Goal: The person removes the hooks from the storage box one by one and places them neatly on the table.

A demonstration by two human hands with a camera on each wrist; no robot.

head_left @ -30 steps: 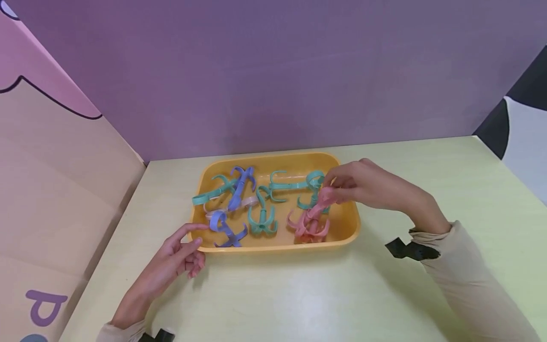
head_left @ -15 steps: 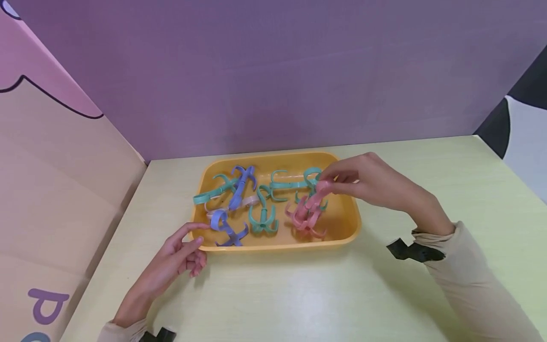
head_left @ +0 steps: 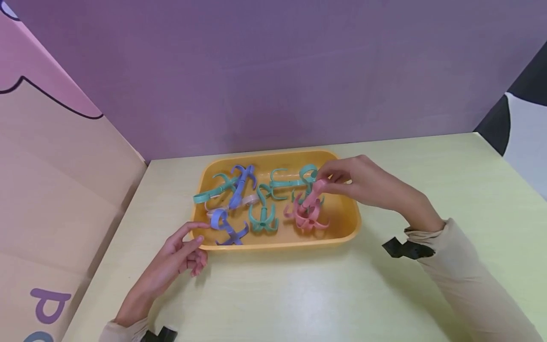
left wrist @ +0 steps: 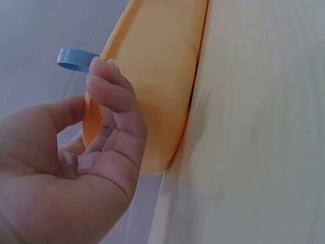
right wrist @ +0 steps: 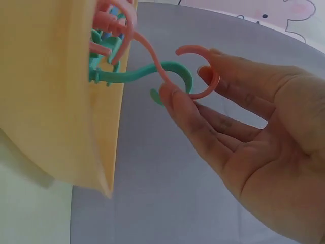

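Observation:
My right hand (head_left: 359, 183) pinches the curved top of a pink claw hook (head_left: 315, 192) over the right part of a yellow tray (head_left: 273, 247). Its prongs hang down and overlap more pink prongs (head_left: 309, 222) below. In the right wrist view, the pink hook's loop (right wrist: 216, 84) sits between thumb and fingertips, beside the curved end of a green hook (right wrist: 175, 68). My left hand (head_left: 171, 259) holds the tray's rim at the near left corner, close to a blue hook (head_left: 231, 232). The left wrist view shows this hand (left wrist: 96, 157) with its fingers around the tray wall (left wrist: 157, 101).
Other claw hooks lie in the tray: a green one (head_left: 262, 218) in the middle, another green one (head_left: 290, 184) behind it, and green (head_left: 211, 194), blue (head_left: 241, 187) and pale pink (head_left: 249, 200) ones at left. A purple wall (head_left: 299, 85) rises behind the table (head_left: 273, 294).
My right hand has moved a little left, drawing the pink hook up and leftward, and its prongs have swung. My left hand has stayed at the tray's corner.

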